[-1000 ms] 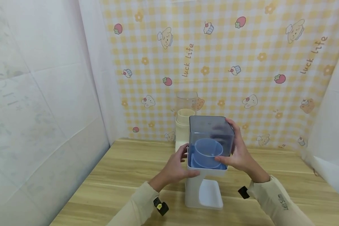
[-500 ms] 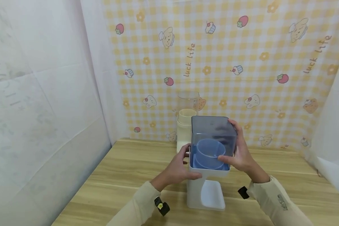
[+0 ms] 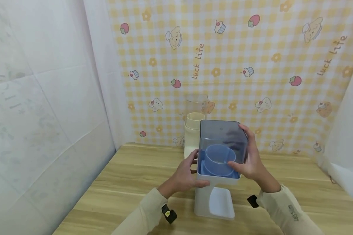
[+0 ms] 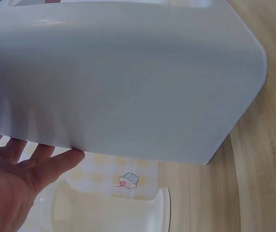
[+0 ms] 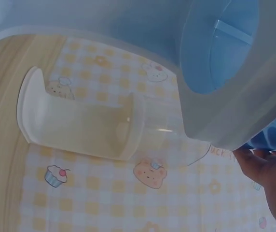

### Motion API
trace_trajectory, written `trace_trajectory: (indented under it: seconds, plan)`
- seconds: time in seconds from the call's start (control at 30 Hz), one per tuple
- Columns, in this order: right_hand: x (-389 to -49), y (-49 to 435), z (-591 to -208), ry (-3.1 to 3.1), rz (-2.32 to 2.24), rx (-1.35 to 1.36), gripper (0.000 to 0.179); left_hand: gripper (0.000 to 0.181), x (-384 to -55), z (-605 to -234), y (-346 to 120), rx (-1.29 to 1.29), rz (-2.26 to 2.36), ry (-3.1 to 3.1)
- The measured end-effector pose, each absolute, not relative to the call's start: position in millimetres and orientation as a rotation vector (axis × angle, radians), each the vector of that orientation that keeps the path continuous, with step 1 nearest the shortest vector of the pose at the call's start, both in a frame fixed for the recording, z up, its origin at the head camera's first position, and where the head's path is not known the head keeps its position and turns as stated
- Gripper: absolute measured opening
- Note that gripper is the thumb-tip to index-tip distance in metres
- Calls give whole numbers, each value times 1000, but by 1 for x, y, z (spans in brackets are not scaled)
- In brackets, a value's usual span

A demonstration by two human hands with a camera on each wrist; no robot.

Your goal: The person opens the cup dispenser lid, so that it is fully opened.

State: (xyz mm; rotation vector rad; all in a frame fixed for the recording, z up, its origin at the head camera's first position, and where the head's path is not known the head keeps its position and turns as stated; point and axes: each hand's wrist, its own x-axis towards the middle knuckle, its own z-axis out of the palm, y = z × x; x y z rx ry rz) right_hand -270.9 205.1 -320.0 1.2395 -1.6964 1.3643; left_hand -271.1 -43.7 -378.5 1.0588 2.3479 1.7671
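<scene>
A white stand (image 3: 202, 202) with a blue inner part and a smoky clear box-shaped cover (image 3: 220, 129) stands on the table. Through the cover shows a round blue collar (image 3: 214, 166). My left hand (image 3: 182, 176) grips the stand's upper part from the left, thumb across the front below the cover. In the left wrist view the fingers (image 4: 56, 166) lie along the edge of the white side panel (image 4: 118, 87). My right hand (image 3: 250, 163) grips the cover's right side, thumb on its front face. In the right wrist view only part of that hand (image 5: 268, 179) shows.
Close behind is a cream stand (image 3: 191, 138) with a clear top, partly hidden by the white one. A yellow checked cloth (image 3: 223, 58) hangs at the back of the wooden table (image 3: 129, 182). White sheets hang on both sides.
The head view has shifted slightly, so the scene sits a little farther right in the picture. Both hands keep their hold on the stand and its cover.
</scene>
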Motion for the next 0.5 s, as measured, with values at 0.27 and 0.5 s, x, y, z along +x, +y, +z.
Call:
trace_trajectory:
  seconds: [0.27,0.5]
  plan:
    - [-275,205,-320,-1578,1331,1291,108,97,-272,-377,-42,1067,1732,2379]
    - [-274,206,-319,-1669,1347,1240,104,101,-270,-377,-43,1044,1713,2381]
